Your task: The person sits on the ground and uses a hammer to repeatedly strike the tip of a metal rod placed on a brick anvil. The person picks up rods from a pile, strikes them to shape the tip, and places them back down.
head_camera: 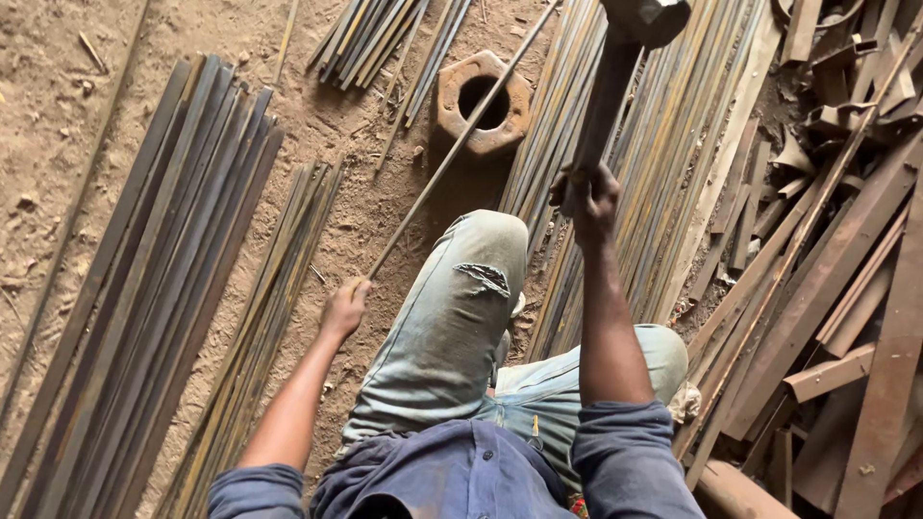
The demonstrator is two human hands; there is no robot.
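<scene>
The dirt floor [58, 144] is being covered on the left by long bundles of flat steel strips [163, 279], and on the right by a wider spread of thin bars [663, 163] and a heap of rusty offcuts [846, 288]. Near the far middle, a rusty block with a round hole [484, 103] is being used as the rest for a thin steel rod [452, 154], which is lying slantwise across its near edge. The hammer [615, 67] is being held raised above the right knee, the right hand [585, 197] being closed around the handle low down. The rod's near end is being gripped by the left hand [344, 309], closed just above the floor. For a clean blow, the rod is judged to be best kept pressed flat on the block, the bent spot being seated on solid metal, and the left hand being kept well apart from the strike point.
</scene>
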